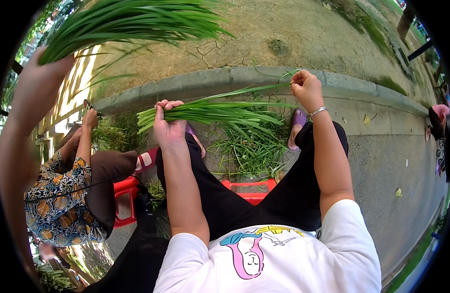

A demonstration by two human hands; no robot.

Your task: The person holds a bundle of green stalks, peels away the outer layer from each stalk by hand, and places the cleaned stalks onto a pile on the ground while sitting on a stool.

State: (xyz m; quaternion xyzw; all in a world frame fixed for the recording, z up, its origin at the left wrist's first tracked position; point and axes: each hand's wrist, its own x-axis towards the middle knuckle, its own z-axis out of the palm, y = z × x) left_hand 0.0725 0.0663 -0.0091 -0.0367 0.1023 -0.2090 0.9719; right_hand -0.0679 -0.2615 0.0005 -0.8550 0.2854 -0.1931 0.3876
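Observation:
My left hand [170,126] is closed around a bunch of garlic chives [225,112]. Their pale cut ends point left and the green leaves stretch right across my knees. My right hand [307,92] pinches the tip of a long chive leaf [264,88] that runs out from the bunch. A bracelet circles my right wrist. On the ground between my feet lies a loose heap of chive leaves [252,151]. At upper left another person's blurred hand [46,80] holds up a second, thick bunch of chives [132,24].
A stone kerb [205,80] crosses in front of my feet, with cracked dirt beyond. At left sits a person in a patterned top [64,205], near another chive heap [117,134] and a red stool [126,200]. Part of a red stool [252,196] shows between my legs.

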